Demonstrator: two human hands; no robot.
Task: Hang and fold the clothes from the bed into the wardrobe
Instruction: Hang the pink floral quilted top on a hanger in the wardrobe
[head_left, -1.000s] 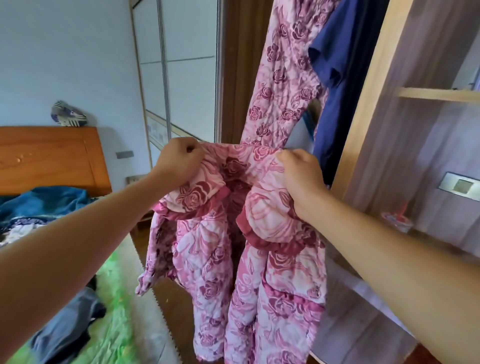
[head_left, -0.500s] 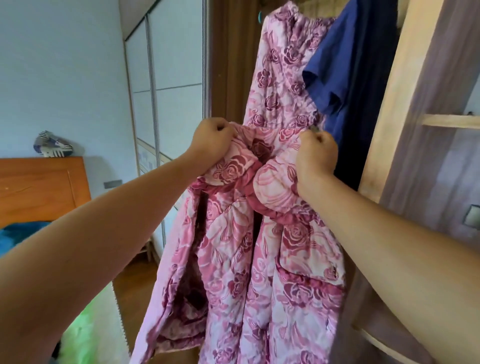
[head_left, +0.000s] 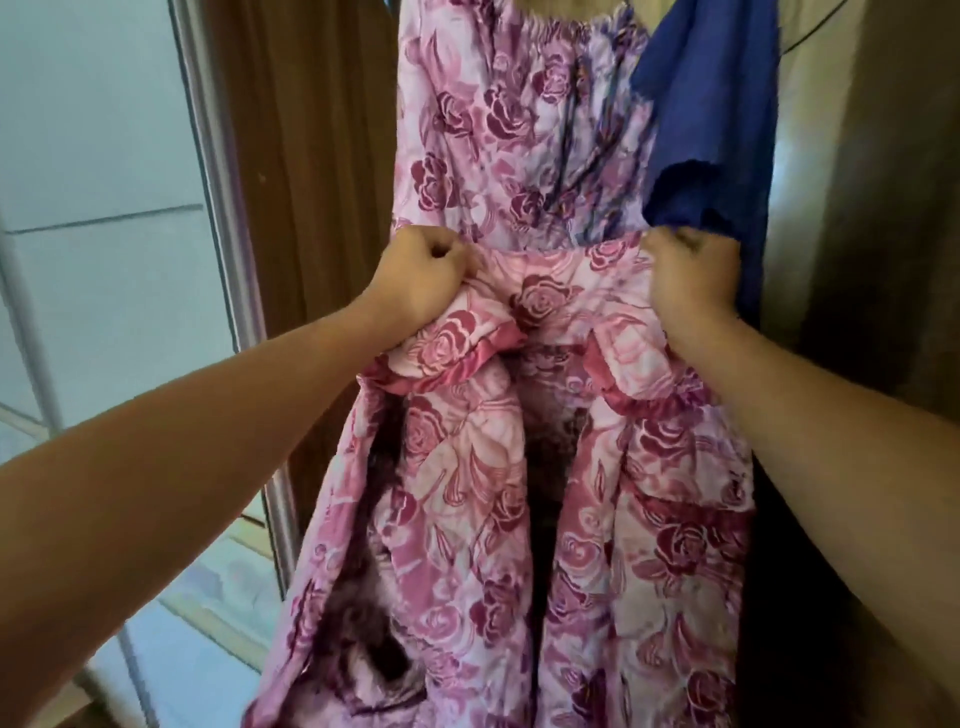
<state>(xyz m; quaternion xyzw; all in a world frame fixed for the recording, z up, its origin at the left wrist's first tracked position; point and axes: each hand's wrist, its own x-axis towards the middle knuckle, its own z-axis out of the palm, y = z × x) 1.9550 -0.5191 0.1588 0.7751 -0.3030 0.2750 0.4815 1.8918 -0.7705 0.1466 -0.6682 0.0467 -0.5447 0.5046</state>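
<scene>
Since half a second ago both hands have moved apart, and the view has closed in on the hanging clothes.

Head view:
- The left hand (head_left: 421, 275) is clenched on a raised fold of the pink rose-print garment (head_left: 519, 130), at the fold's left end.
- The right hand (head_left: 691, 275) is clenched on the same fold at its right end, knuckles against the blue garment (head_left: 711, 130).
- The pink garment hangs with its gathered edge at the top; its lower part is drawn up to the hands and the rest drapes down.
- The blue garment hangs just to the right, overlapping the pink one's upper right.
- A sliding door frame (head_left: 208, 156) stands at left.
</scene>
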